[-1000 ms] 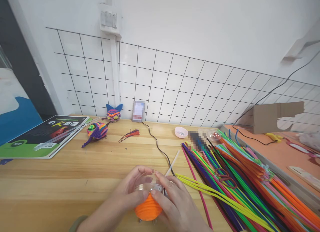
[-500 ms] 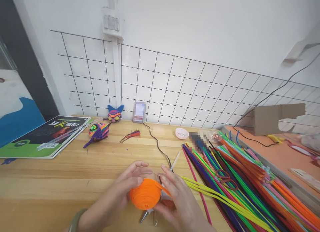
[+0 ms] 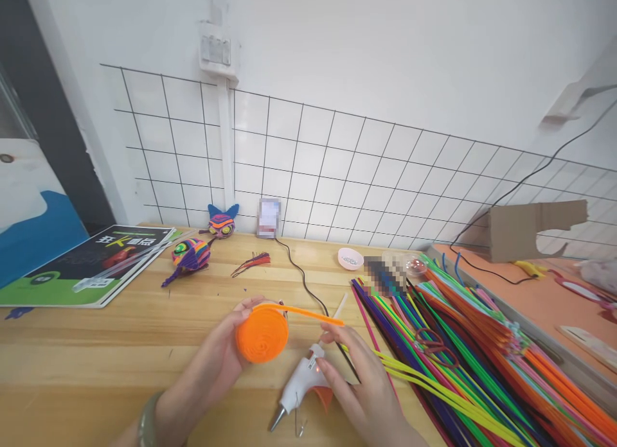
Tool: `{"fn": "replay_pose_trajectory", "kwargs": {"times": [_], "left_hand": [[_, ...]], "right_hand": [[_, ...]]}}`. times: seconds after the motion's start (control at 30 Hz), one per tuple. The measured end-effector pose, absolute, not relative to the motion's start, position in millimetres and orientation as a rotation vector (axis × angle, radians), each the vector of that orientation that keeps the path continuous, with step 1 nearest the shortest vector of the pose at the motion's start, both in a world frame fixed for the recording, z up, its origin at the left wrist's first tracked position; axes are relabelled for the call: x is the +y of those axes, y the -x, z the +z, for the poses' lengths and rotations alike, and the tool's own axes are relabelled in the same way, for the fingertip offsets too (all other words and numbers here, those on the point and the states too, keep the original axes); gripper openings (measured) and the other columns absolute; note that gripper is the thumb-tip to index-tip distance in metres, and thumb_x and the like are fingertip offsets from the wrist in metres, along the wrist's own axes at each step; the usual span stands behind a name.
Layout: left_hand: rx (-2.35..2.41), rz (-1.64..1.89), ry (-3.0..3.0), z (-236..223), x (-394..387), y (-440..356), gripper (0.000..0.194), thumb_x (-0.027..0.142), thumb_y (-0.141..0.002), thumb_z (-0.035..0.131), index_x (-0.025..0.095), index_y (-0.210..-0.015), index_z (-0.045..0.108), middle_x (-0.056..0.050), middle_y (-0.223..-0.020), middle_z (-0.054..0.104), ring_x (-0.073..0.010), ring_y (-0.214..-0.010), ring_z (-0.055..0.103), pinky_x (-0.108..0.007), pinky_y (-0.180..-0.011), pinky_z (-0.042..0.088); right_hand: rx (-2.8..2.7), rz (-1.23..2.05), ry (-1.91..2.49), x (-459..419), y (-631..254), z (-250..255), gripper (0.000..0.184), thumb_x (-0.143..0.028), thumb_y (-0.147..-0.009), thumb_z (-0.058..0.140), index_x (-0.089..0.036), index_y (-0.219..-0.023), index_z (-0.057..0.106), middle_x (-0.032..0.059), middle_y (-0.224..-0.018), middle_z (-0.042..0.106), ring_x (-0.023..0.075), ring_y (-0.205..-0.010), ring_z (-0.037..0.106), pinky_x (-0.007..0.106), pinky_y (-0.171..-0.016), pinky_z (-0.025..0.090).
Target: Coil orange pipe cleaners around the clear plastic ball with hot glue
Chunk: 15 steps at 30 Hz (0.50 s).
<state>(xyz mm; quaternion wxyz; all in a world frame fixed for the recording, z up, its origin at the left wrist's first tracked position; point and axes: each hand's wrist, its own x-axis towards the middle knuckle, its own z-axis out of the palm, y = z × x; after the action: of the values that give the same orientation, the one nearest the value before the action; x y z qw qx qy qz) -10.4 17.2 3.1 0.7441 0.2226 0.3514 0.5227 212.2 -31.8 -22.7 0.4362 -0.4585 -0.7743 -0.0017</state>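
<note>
My left hand [image 3: 226, 341] is closed around the side of an orange coil of pipe cleaner [image 3: 263, 334], its spiral face toward me. From the top of the coil, a loose orange strand [image 3: 308, 313] stretches right. That strand's tip lies just above the fingers of my right hand [image 3: 359, 373]; whether they touch is unclear. Thumb and fingers of the right hand are apart with nothing between them. Beside it, a white hot glue gun [image 3: 301, 379] with an orange trigger rests on the table, nozzle toward me, a glue stick [image 3: 340, 306] poking from its back.
Bundles of colored pipe cleaners [image 3: 463, 344] cover the right side. Toward the back are a pink bowl [image 3: 350, 259], a striped figure with blue ears [image 3: 222, 222], a multicolored fish-like figure [image 3: 191, 254] and a red tassel [image 3: 253, 261]. A book [image 3: 110, 254] lies left. A black cord [image 3: 303, 273] crosses the table.
The orange coil has moved up and left in my left hand, tilting its face toward me. My right hand has come away from the coil to the right, uncovering the glue gun and the straightened strand.
</note>
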Motion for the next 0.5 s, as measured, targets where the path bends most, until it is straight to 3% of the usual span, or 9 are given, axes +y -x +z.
{"fn": "replay_pose_trajectory", "kwargs": {"times": [0.07,0.17,0.3,0.5], "left_hand": [[0.767,1.187,-0.445,3.6,19.3,10.2,0.018,0.016,-0.084,0.053,0.019,-0.098,0.065,-0.003,-0.098,0.07,-0.0182,-0.086,0.064,-0.03,-0.068,0.053],[0.725,1.21,-0.426,2.8,22.0,11.1,0.019,0.014,-0.085,0.052,0.018,-0.096,0.066,-0.003,-0.094,0.072,-0.0173,-0.081,0.065,-0.029,-0.064,0.054],[0.726,1.226,-0.419,0.0,24.4,14.0,0.022,0.013,-0.084,0.052,0.018,-0.102,0.064,-0.005,-0.094,0.073,-0.0183,-0.081,0.066,-0.031,-0.063,0.055],[0.744,1.24,-0.418,-3.0,25.2,14.9,0.02,0.016,-0.083,0.054,0.019,-0.1,0.064,-0.005,-0.102,0.07,-0.019,-0.086,0.064,-0.031,-0.067,0.055]], "right_hand": [[-1.972,0.118,1.218,-29.0,-212.5,-19.7,0.019,-0.029,-0.096,0.046,-0.018,-0.1,0.061,0.0073,-0.089,0.069,0.0212,-0.085,0.065,0.031,-0.076,0.051],[-2.045,0.323,1.519,-25.5,-213.8,-13.4,0.027,-0.03,-0.094,0.048,-0.019,-0.074,0.063,0.0049,-0.077,0.068,0.0203,-0.073,0.064,0.028,-0.064,0.045],[-2.106,0.549,1.843,-24.8,-216.9,-9.9,0.028,-0.036,-0.089,0.056,-0.019,-0.068,0.064,0.0024,-0.069,0.068,0.0178,-0.064,0.06,0.025,-0.056,0.035],[-2.098,0.665,1.901,-23.9,-217.8,-17.9,0.02,-0.033,-0.073,0.069,-0.019,-0.061,0.061,-0.0033,-0.061,0.059,0.012,-0.057,0.051,0.023,-0.049,0.022]]}}
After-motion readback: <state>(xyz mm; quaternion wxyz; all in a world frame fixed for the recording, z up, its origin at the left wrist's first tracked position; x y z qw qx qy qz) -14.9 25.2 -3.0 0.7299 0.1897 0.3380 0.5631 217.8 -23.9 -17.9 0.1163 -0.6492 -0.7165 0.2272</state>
